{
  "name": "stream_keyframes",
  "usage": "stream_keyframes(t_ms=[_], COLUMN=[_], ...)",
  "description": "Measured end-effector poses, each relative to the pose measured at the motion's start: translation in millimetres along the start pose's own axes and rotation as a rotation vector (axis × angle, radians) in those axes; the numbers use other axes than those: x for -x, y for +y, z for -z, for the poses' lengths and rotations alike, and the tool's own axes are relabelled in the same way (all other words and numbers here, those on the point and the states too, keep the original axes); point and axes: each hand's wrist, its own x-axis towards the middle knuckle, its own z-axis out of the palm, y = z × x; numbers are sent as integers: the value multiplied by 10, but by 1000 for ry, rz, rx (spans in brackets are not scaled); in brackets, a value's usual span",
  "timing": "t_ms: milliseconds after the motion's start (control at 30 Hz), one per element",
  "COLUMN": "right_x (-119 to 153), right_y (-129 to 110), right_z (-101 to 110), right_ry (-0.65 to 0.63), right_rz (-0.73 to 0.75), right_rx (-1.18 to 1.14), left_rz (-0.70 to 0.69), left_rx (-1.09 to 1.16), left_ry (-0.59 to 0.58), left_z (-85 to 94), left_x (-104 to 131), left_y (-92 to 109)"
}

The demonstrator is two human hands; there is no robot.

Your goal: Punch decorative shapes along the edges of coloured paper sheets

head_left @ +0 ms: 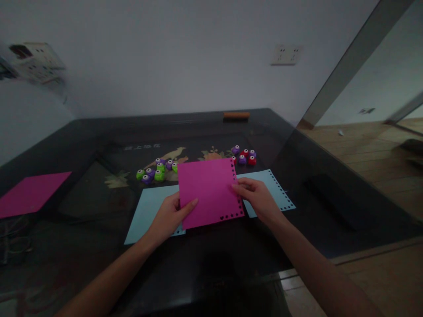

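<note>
Magenta card (206, 189) sits between both hands above the dark table (211, 268), overlapping in view the two light blue cards (153, 202) (269, 189). The left hand (170, 215) pinches its left edge, thumb on the face; the right hand (256, 196) pinches its right edge, thumb and forefinger by the punched holes. Holding and squaring this sheet appears to be the step in hand; the next move calls for keeping both edges level and the hole rows unbent.

Counted outward: one magenta card held, two light blue ones beneath. Behind lie two clusters of one-eyed toys: on the left, four green toys (159, 175) and four purple toys (147, 179), as far as the overlap shows; on the right, three purple and three red toys (252, 160), one partly hidden. One further magenta sheet (35, 193) lies far left; one orange-brown bar (236, 115) lies at the back.
</note>
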Motion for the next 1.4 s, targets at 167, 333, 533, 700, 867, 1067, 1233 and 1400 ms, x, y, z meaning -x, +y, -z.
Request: stream_keyframes(t_ms=[167, 333, 533, 700, 867, 1067, 1233, 1400], right_x=[-26, -55, -88, -97, -112, -155, -169, -139], right_y=[69, 55, 47, -11, -120, -159, -70, 68], right_z=[15, 25, 60, 125, 342, 997, 1441, 1533], right_ry=[-3, 18, 84, 127, 153, 319, 402, 419], right_rz=[-11, -15, 31, 60, 104, 47, 32, 11], right_rx=[-4, -16, -7, 20, 51, 41, 113, 157], left_rz=[-16, -52, -49, -44, -174, -444, -663, -706], left_rx=[75, 26, 36, 68, 62, -245, -490, -662], left_ry=[19, 104, 59, -15, 76, 88, -214, -294], left_z=[1, 64, 50, -25, -136, -439, -913, -1079], left_x=[-5, -60, -75, -72, -51, -11, -35, -63], left_y=[52, 27, -23, -32, -50, 14, -40, -241])
